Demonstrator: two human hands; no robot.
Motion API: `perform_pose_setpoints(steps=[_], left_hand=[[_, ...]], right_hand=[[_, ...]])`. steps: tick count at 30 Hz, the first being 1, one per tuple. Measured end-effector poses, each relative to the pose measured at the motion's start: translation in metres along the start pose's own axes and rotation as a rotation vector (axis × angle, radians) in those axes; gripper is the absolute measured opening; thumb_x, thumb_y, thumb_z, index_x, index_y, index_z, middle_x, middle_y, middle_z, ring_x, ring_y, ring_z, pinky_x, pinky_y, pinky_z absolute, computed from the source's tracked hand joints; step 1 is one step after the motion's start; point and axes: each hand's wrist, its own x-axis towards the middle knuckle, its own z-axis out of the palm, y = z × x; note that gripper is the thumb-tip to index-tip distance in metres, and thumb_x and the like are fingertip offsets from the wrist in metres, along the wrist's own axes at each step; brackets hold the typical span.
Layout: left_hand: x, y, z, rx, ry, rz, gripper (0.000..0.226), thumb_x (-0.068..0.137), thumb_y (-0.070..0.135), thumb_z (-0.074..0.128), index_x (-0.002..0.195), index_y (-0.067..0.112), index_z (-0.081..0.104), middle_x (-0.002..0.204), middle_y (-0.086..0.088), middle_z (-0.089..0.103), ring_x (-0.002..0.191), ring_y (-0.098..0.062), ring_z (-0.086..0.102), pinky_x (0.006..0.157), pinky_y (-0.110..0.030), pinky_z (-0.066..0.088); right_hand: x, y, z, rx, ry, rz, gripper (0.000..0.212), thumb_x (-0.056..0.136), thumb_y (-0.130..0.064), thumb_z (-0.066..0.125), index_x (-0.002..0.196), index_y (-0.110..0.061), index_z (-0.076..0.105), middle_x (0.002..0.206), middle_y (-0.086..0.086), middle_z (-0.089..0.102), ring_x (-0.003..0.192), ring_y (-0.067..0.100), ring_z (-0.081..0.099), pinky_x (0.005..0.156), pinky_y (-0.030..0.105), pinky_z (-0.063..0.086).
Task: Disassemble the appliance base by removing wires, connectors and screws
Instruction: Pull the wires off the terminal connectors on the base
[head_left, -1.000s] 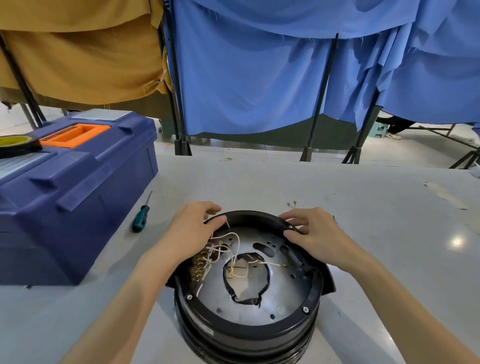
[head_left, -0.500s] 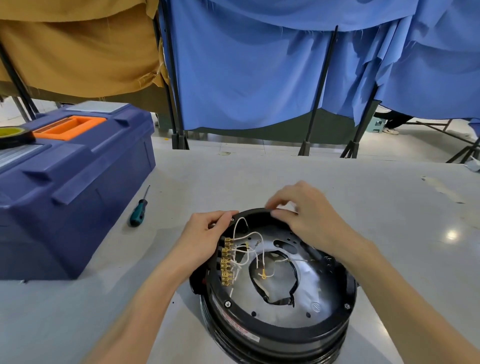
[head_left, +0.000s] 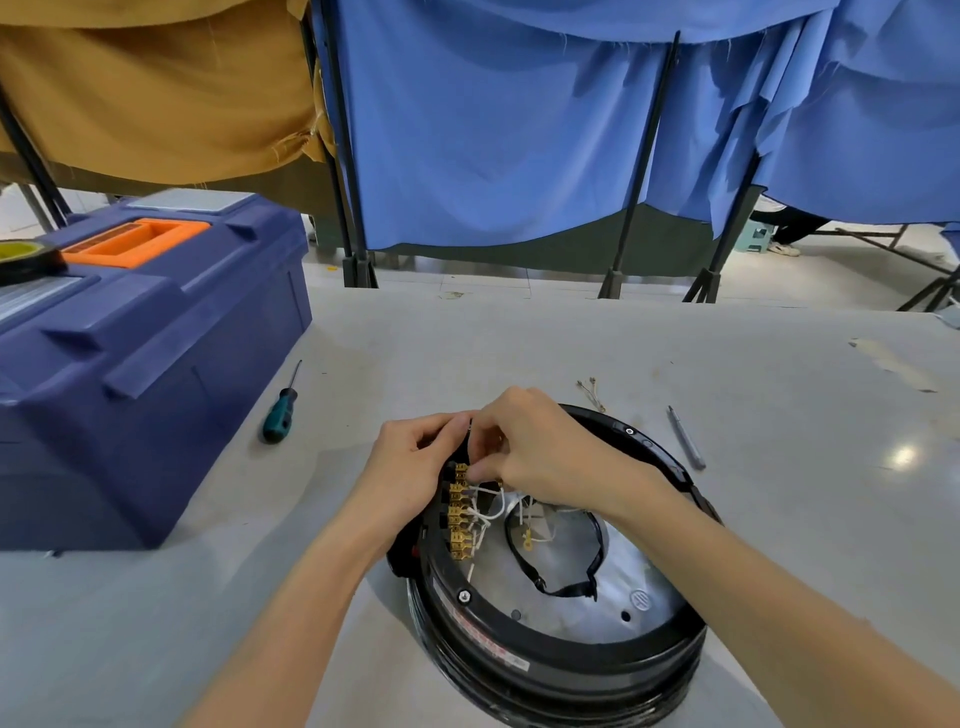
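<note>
Logging grips: right hand (head_left: 540, 452) pinches top connector (head_left: 461, 471) of brass row (head_left: 457, 525); left hand (head_left: 410, 462) curls on appliance base (head_left: 571, 649) rim beside it. We note row's long axis runs from both hands toward us — next connectors just below the pinch, w/ white wires (head_left: 488, 512) trailing inward.

Only the person's two arms show, both bare along the whole visible length, from forearm to fingertips. The left forearm (head_left: 291, 597) is slender and smooth, ending in a bare left hand (head_left: 413, 460). The right forearm (head_left: 779, 597) looks the same, ending in a bare right hand (head_left: 543, 452). Whether any sleeve is worn higher up cannot be told.
</note>
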Motion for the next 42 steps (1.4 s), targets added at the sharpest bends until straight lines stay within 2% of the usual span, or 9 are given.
perform_pose_setpoints(steps=[3,8,13,24,27,32,36,39,42], left_hand=[[0.001,0.0,0.001,-0.023,0.002,-0.016,0.023,0.098,0.028,0.053,0.096,0.029,0.076,0.087,0.009,0.076,0.084,-0.004,0.071,0.065,-0.011,0.049],[0.001,-0.001,-0.001,-0.01,-0.002,0.005,0.027,0.098,0.028,0.053,0.088,0.035,0.077,0.083,0.007,0.076,0.08,-0.005,0.071,0.065,-0.014,0.05],[0.004,-0.004,-0.002,0.019,0.004,0.012,0.028,0.098,0.028,0.054,0.084,0.034,0.078,0.081,0.003,0.076,0.077,-0.007,0.07,0.069,-0.023,0.054],[0.004,-0.004,-0.003,0.018,-0.008,0.03,0.027,0.098,0.026,0.054,0.087,0.03,0.078,0.081,0.003,0.076,0.076,-0.008,0.071,0.065,-0.019,0.053],[0.006,-0.006,-0.002,0.008,-0.004,0.013,0.024,0.098,0.025,0.054,0.092,0.032,0.076,0.085,0.004,0.076,0.081,-0.01,0.072,0.072,-0.023,0.056],[0.008,-0.007,-0.003,0.027,0.003,-0.009,0.019,0.097,0.027,0.056,0.098,0.034,0.074,0.091,0.012,0.076,0.086,-0.005,0.071,0.075,-0.021,0.052],[0.007,-0.003,-0.003,0.131,0.015,0.072,0.021,0.092,0.039,0.058,0.104,0.032,0.074,0.1,0.014,0.074,0.096,-0.001,0.068,0.089,-0.03,0.052],[0.006,0.008,0.0,0.111,0.081,0.148,0.024,0.081,0.053,0.062,0.088,0.036,0.078,0.096,0.012,0.073,0.095,-0.002,0.066,0.086,-0.03,0.051],[0.009,0.015,0.003,0.126,0.125,0.159,0.013,0.082,0.039,0.072,0.075,0.03,0.078,0.083,0.01,0.073,0.082,-0.003,0.067,0.08,-0.027,0.05]], right_hand=[[-0.001,0.0,0.003,0.039,-0.01,0.028,0.021,0.078,-0.013,0.077,0.065,-0.02,0.062,0.049,-0.013,0.05,0.039,-0.004,0.047,0.043,0.009,0.033],[-0.001,-0.004,0.009,-0.03,0.061,0.019,0.019,0.076,-0.01,0.075,0.064,-0.016,0.061,0.053,-0.01,0.046,0.051,0.007,0.043,0.055,0.026,0.035],[0.001,-0.001,0.009,-0.023,0.069,0.021,0.024,0.075,-0.006,0.075,0.061,-0.015,0.058,0.051,-0.01,0.045,0.05,0.008,0.041,0.055,0.026,0.035],[0.003,0.004,0.009,0.043,0.063,0.061,0.022,0.076,-0.002,0.074,0.059,-0.01,0.061,0.045,-0.007,0.047,0.044,0.006,0.042,0.05,0.022,0.035],[0.0,0.009,0.003,0.011,0.098,0.095,0.029,0.073,0.002,0.072,0.054,-0.014,0.057,0.044,-0.009,0.044,0.043,0.003,0.04,0.048,0.02,0.032],[-0.011,0.024,-0.006,0.318,0.207,0.196,0.023,0.079,0.001,0.071,0.059,-0.008,0.062,0.038,-0.003,0.052,0.03,0.007,0.045,0.039,0.015,0.036],[-0.009,0.021,-0.007,0.501,0.357,0.132,0.015,0.082,-0.012,0.075,0.069,-0.009,0.067,0.059,0.008,0.067,0.038,0.019,0.06,0.038,0.016,0.037],[-0.01,0.021,-0.007,0.528,0.311,0.111,0.013,0.081,-0.013,0.076,0.072,-0.01,0.068,0.063,0.007,0.069,0.04,0.02,0.062,0.036,0.021,0.038],[-0.012,0.02,-0.004,0.534,0.278,0.083,0.011,0.081,-0.012,0.077,0.074,-0.008,0.07,0.059,0.005,0.068,0.037,0.014,0.059,0.036,0.019,0.039]])
